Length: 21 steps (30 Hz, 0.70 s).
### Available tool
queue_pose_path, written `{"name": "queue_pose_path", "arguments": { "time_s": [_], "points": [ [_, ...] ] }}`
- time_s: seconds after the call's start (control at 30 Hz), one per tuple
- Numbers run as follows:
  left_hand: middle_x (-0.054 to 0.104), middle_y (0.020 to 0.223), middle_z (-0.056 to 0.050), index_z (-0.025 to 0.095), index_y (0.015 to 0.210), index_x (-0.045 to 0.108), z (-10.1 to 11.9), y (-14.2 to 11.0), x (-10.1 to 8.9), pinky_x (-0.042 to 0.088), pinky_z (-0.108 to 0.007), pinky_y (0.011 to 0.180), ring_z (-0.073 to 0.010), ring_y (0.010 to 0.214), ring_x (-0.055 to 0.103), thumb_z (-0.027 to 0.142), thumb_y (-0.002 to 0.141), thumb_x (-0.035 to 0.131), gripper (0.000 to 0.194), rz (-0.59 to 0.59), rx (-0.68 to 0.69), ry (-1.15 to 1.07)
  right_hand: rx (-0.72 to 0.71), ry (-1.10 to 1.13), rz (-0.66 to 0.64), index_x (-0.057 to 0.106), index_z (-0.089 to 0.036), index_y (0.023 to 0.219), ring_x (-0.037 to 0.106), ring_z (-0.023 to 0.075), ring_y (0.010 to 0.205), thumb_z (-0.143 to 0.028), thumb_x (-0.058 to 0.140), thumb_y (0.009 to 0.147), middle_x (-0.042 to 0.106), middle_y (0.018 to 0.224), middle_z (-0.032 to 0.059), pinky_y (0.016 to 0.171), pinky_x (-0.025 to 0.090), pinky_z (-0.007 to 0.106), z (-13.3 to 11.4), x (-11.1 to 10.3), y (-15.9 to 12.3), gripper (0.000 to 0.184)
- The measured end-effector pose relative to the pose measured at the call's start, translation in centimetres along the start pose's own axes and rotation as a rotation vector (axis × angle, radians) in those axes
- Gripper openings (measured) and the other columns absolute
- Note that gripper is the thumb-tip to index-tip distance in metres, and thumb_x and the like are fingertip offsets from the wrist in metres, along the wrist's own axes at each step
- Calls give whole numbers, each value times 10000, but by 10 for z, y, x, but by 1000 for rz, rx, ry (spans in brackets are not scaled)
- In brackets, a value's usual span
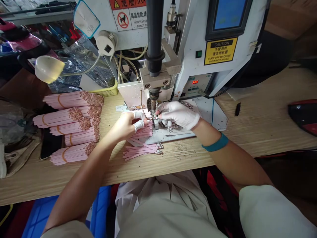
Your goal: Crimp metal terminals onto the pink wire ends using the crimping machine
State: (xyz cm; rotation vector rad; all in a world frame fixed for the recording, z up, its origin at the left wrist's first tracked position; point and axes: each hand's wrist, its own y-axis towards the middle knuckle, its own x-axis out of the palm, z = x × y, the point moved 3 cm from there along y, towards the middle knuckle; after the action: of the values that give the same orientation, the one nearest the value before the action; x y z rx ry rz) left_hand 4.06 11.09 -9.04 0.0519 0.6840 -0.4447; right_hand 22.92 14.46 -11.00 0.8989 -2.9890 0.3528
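My left hand (130,124), with white finger cots, is closed around a bunch of pink strips (145,130) held under the machine's press head (154,96). My right hand (179,114), in a white glove, pinches something small at the metal fixture (156,123) right beneath the head; I cannot make out what. Finished pink strips with metal ends (143,150) lie on the wooden table (260,129) just in front of the machine plate (218,115).
Several bundles of pink strips (74,130) bound with rubber bands lie at the left. A lamp (48,68) leans in from the left. The white machine (198,49) carries caution labels and a red display. A black and red object (303,114) sits at the right edge.
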Motion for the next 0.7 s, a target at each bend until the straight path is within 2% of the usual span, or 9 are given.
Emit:
{"name": "queue_pose_path", "arguments": {
  "time_s": [0.17, 0.37, 0.57, 0.7],
  "points": [
    [591, 726, -10, 136, 704, 599, -5, 3, 1, 398, -227, 646, -125, 674, 497, 361, 770, 567, 237, 13, -42, -109, 37, 0, 5, 581, -137, 840, 476, 59, 427, -58, 613, 776, 528, 579, -28, 322, 386, 148, 2, 1, 2, 107],
    [488, 574, 19, 146, 566, 515, -9, 5, 3, 327, -224, 520, -93, 529, 405, 273, 710, 534, 193, 41, -104, -107, 37, 2, 18, 561, -148, 838, 427, 41, 390, -55, 604, 774, 528, 579, -38, 299, 341, 139, 3, 4, 3, 121],
    [581, 681, -7, 134, 699, 619, -3, 8, 6, 393, -240, 626, -142, 674, 515, 289, 740, 516, 190, 17, -66, -54, 39, 33, 11, 524, -165, 814, 417, 42, 388, -62, 613, 769, 505, 564, -49, 301, 323, 137, 5, 5, 3, 143],
    [577, 694, 3, 124, 704, 620, 0, 9, 7, 363, -226, 612, -118, 639, 469, 259, 737, 498, 186, 24, -57, -23, 41, 36, 13, 519, -169, 811, 409, 44, 389, -63, 603, 777, 493, 559, -50, 303, 318, 143, 4, 5, 2, 140]
  ]
}}
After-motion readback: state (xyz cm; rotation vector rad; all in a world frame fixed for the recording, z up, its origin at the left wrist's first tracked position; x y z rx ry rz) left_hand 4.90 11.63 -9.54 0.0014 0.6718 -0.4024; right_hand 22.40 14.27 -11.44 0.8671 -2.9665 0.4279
